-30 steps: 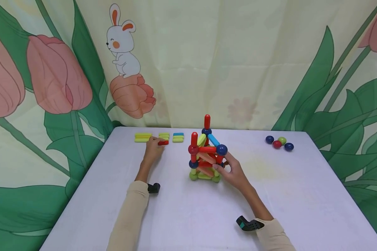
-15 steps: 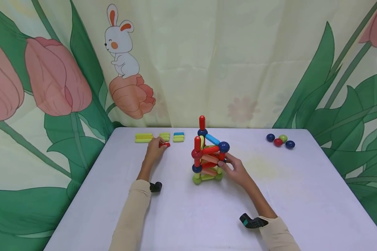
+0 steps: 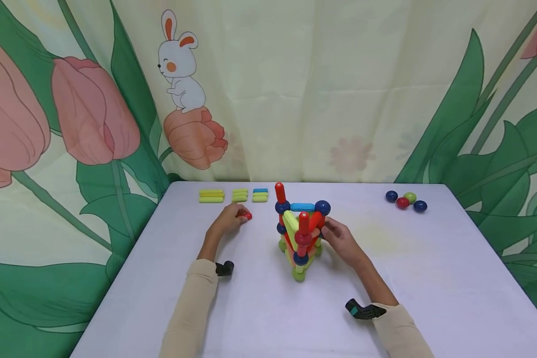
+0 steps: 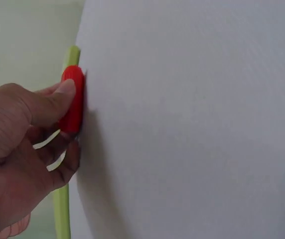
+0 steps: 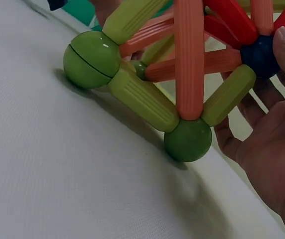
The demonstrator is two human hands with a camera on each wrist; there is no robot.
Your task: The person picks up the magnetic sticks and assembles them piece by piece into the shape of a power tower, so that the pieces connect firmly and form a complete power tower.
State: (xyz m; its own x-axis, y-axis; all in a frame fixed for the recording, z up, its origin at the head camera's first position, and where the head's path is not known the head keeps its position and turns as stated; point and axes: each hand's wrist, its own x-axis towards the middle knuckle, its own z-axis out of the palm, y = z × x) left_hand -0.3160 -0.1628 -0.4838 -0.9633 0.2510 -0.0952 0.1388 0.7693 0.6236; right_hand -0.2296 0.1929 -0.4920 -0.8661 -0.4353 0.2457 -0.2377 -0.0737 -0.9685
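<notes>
My left hand (image 3: 227,221) pinches a short red rod (image 4: 72,109) between thumb and fingers, just over the table. At the middle of the table stands a tower of magnetic rods and balls (image 3: 302,237), with green balls at its foot, dark blue and red balls higher up, and red rods pointing up from its top. My right hand (image 3: 343,243) holds the tower's right side; in the right wrist view its thumb presses a dark blue ball (image 5: 258,59) while the fingers reach behind. A green base ball (image 5: 187,140) sits near the white surface. Some fingertips are hidden behind the tower.
Yellow-green rods (image 3: 211,196) lie in small groups at the back left, with a blue rod (image 3: 260,190) on one group. Several loose balls (image 3: 402,202) in blue, red and green lie at the back right. A printed curtain (image 3: 295,99) hangs behind the white table (image 3: 268,318).
The tower has turned in my right hand, bringing its red-ball corner towards the front. My left hand has drawn the red rod away from the rod groups, rightwards and nearer.
</notes>
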